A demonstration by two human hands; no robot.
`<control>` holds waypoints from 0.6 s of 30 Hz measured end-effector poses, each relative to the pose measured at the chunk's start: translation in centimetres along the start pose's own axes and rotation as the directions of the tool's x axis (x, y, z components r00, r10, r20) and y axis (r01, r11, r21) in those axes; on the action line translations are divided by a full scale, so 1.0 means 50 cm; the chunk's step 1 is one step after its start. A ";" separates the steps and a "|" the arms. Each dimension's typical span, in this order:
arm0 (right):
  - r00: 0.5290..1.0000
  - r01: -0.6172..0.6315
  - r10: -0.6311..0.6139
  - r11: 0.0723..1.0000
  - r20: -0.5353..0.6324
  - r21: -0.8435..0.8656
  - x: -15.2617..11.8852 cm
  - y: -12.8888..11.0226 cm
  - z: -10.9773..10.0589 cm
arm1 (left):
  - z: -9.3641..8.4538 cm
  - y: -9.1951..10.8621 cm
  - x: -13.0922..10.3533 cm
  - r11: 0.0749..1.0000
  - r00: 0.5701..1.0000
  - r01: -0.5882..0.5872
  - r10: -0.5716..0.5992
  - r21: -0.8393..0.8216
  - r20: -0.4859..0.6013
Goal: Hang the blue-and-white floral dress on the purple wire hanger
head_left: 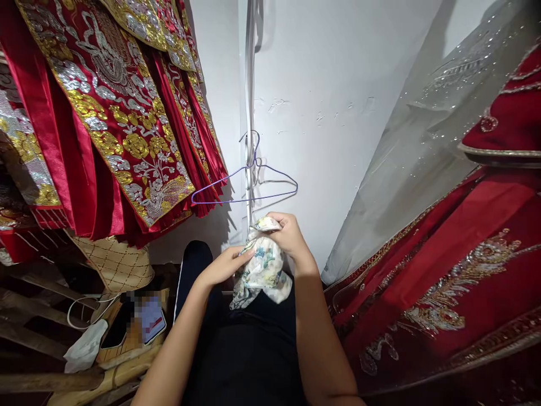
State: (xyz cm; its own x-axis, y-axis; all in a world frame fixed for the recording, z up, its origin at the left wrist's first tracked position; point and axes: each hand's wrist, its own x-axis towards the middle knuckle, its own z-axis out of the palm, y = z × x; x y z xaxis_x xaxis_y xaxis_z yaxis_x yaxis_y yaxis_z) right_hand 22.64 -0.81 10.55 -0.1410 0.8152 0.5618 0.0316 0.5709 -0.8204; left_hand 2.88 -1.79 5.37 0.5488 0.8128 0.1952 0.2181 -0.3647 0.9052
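Pale wall (321, 84) behind, I see my left hand (230, 264) and right hand (289, 234) at centre, fingers curled closed on floral cloth (264, 262).

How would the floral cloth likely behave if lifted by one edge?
The floral cloth would probably droop, since its loose ends hang limp below the hands. It looks fairly light, judging by its thin, bunched folds. It seems unlikely to roll, having no firm shape.
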 end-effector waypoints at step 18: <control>0.948 -0.193 0.163 0.977 -0.273 -0.090 0.137 0.195 -0.035 | -0.202 0.010 -0.050 0.414 0.969 0.222 -0.193 0.883 -0.153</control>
State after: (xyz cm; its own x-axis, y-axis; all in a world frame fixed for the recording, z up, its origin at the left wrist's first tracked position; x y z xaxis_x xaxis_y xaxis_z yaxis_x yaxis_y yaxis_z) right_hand 23.73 10.49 6.60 0.1413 0.8926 0.4281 0.1469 0.4088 -0.9007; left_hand -6.52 0.56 9.15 0.3659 0.9278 0.0724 0.9246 -0.3713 0.0853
